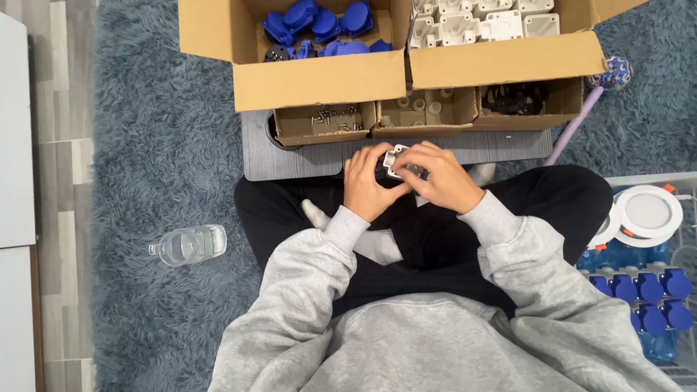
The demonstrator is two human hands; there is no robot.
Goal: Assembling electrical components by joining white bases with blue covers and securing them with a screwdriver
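Where the lap meets the grey board [278, 164], a small white plastic part [396, 159] is gripped by both the left hand [371, 182] and right hand [441, 176], fingers curled around it, below three small cardboard trays [425, 112].

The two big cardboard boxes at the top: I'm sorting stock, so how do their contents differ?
The left box holds blue parts, rounded and heaped loosely; the right box holds white parts, blocky and set in neat rows. The blue parts sit toward the back of their box, while the white parts span theirs. Both boxes are open, brown and side by side on the grey rug.
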